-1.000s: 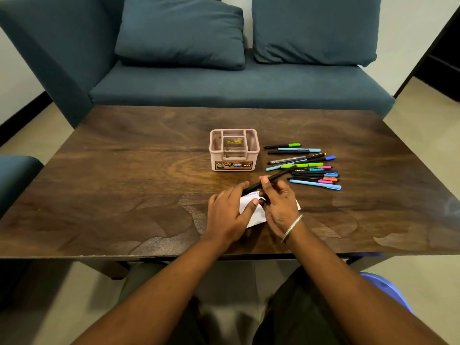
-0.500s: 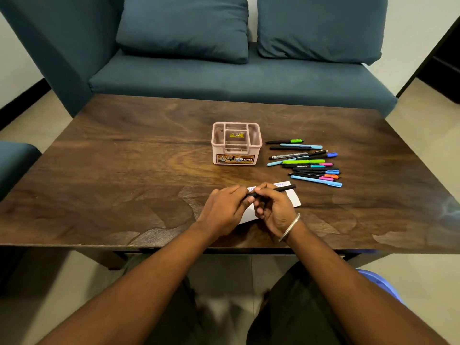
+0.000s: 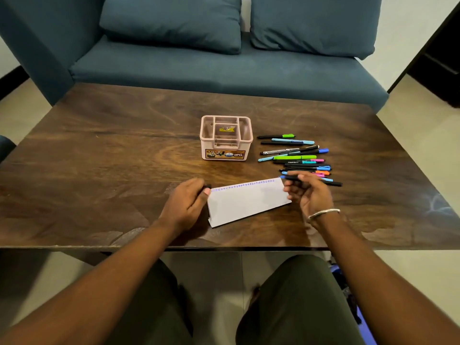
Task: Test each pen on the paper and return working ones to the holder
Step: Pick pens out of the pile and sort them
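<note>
Head view shows my right hand [image 3: 310, 195] pinching a black pen [image 3: 331, 183] just beside the paper's [image 3: 246, 202] right end. My left hand [image 3: 186, 202] curls round a small black cap [image 3: 206, 187] at its left edge. Behind it, the holder [image 3: 226, 155].

Light: soft, even, fairly bright indoors
Glare: pale sheen on surface [image 3: 438, 207] at right
Blur: hands slightly smeared
Edges: wide-angle bending

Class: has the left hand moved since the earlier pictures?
Yes. The left hand has slid left off the paper, pinching a black cap by its left edge.
</note>
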